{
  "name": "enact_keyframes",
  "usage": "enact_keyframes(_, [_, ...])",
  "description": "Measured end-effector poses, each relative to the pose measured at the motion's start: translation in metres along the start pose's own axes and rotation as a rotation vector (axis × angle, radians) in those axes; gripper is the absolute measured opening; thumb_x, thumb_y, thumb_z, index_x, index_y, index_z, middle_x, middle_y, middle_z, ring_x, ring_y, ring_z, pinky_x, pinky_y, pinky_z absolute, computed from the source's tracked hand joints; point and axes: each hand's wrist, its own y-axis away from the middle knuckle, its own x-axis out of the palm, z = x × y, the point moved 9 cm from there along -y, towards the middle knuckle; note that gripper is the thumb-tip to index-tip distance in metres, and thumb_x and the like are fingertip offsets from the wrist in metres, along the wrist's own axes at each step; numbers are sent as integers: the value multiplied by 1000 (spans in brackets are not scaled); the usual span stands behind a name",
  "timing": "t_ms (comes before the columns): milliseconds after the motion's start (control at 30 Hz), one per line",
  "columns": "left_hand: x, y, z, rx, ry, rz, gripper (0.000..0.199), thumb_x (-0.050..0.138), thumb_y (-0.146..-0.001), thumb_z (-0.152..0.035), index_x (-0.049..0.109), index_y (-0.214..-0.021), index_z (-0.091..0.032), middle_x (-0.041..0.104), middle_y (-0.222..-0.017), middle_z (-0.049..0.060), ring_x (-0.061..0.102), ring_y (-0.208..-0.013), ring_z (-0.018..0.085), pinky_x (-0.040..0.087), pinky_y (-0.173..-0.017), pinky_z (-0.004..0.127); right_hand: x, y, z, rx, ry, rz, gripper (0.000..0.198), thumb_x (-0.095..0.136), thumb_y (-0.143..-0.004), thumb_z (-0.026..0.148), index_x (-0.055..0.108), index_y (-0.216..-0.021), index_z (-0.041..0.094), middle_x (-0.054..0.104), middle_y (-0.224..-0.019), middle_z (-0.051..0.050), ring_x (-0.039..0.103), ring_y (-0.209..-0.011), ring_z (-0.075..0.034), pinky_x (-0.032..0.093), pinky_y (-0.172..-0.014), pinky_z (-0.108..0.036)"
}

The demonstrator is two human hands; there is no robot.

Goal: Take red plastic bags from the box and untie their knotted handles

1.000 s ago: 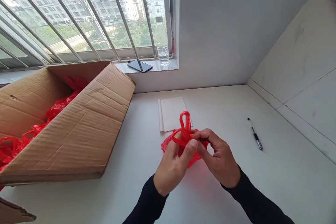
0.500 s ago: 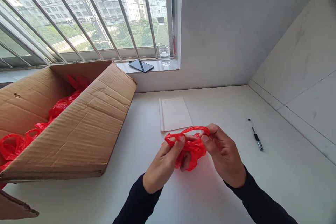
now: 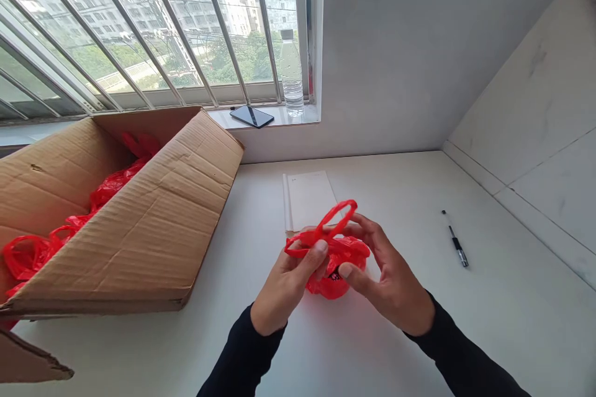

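A red plastic bag point(image 3: 333, 285) is bunched up between my hands over the white table. My left hand point(image 3: 295, 279) pinches it at the gathered neck, thumb on top. Two handle loops stick out there, one pointing up and one to the left. My right hand point(image 3: 388, 279) is at the bag's right side, thumb and fingers apart around it; whether the fingertips touch the plastic is hard to see. A small dark printed patch shows on the bag near the right thumb. Behind the bag lies a pale notebook point(image 3: 310, 195), partly covered by it.
A large open cardboard box point(image 3: 186, 223) with several red plastic bags point(image 3: 114, 189) stands at the left. A pen point(image 3: 456, 242) lies on the table point(image 3: 503, 298) at the right. On the windowsill are a phone point(image 3: 251, 116) and a water bottle point(image 3: 292, 77).
My right hand has let go of the handle loop and opened beside the bag. The loop now stands up. My left hand keeps its pinch on the bag.
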Motion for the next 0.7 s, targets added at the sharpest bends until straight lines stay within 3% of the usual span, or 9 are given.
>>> enact_keyframes(67, [1,1,-3,28,-55,35,27,57,-96,-39,59,-117,-23,57,-83,1,53,-76,15,46,-70,29,0,-1,-6,71,56,4,41,63,-94,42,52,-132,31,63,-120,-4,63,-103,-22,56,-85,-33])
enact_keyframes(167, [-11,3,-3,36,-225,-62,27,51,-98,-40,56,-119,-24,57,-89,2,55,-82,17,48,-76,33,-20,1,-11,117,125,-179,24,56,-97,44,63,-111,25,68,-102,-3,65,-90,-21,55,-79,-32])
enact_keyframes(300, [-20,11,-6,96,-662,-192,21,57,-94,-40,58,-108,-24,60,-107,6,57,-95,22,48,-83,37,-41,7,-13,112,173,-326,25,61,-94,46,63,-110,27,67,-108,-3,64,-93,-22,54,-81,-35])
enact_keyframes(400, [-25,16,-6,119,-955,-271,11,55,-92,-31,59,-95,-22,58,-99,7,55,-90,25,47,-79,41,-44,9,-8,79,194,-348,25,57,-96,46,65,-112,29,66,-110,-4,62,-97,-24,53,-84,-39])
enact_keyframes(500, [-40,22,-2,41,-953,-379,15,50,-93,-28,59,-83,-22,59,-85,5,56,-75,22,46,-67,36,-40,15,6,38,236,-375,24,54,-97,42,63,-115,29,63,-114,-7,59,-106,-28,50,-90,-45])
enact_keyframes(567, [-43,24,-2,23,-815,-383,12,52,-93,-27,60,-85,-22,63,-82,2,58,-72,20,47,-66,33,-43,28,32,-121,283,-511,29,60,-94,34,57,-122,31,57,-119,-7,56,-109,-28,47,-94,-48])
enact_keyframes(633, [-44,26,-6,40,-690,-400,9,54,-92,-26,62,-90,-23,66,-83,0,61,-75,19,48,-69,31,-38,49,68,-396,342,-632,43,66,-86,19,54,-124,33,54,-112,-5,56,-99,-25,47,-91,-46])
enact_keyframes(667, [-44,26,-8,52,-639,-411,8,56,-92,-25,63,-92,-23,67,-84,0,61,-76,18,49,-70,31,-29,57,82,-528,363,-613,47,66,-82,11,54,-122,33,54,-105,-4,55,-92,-23,48,-87,-43])
enact_keyframes(700, [-44,26,-10,61,-591,-418,8,56,-91,-25,64,-92,-22,68,-84,0,62,-76,18,49,-70,30,-15,58,91,-616,378,-509,47,64,-81,5,54,-118,32,55,-99,-2,55,-87,-22,49,-83,-40])
